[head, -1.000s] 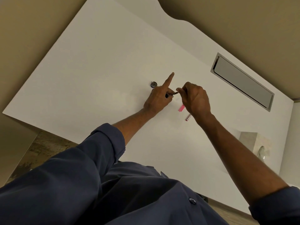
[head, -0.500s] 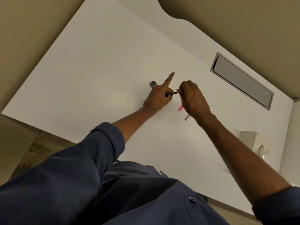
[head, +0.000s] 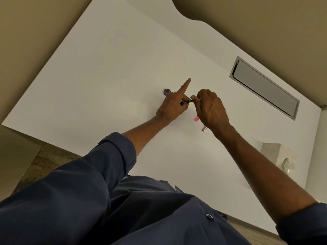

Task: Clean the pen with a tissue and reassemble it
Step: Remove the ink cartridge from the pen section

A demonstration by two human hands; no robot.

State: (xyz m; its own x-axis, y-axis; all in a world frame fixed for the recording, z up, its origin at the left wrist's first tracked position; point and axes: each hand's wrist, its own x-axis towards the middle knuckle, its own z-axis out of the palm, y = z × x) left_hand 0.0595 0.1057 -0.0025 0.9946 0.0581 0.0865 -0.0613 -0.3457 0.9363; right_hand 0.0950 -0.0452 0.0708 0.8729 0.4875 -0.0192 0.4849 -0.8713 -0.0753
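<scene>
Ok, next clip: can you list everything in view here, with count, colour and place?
table: 1, white, fills most of the view
hatch: 1, grey metal, set into the table, far right
tissue box: 1, beige, right edge of the table
ring: 1, silver, on the table just left of the left hand
pink piece: 1, pink, on the table by the right hand
tube: 1, silvery, on the table near the right wrist
pen part: 1, dark, held between the hands
left hand: 1, grips the pen part, index finger straight out
right hand: 1, pinches the pen part's end
sleeves: 2, dark blue, foreground
</scene>
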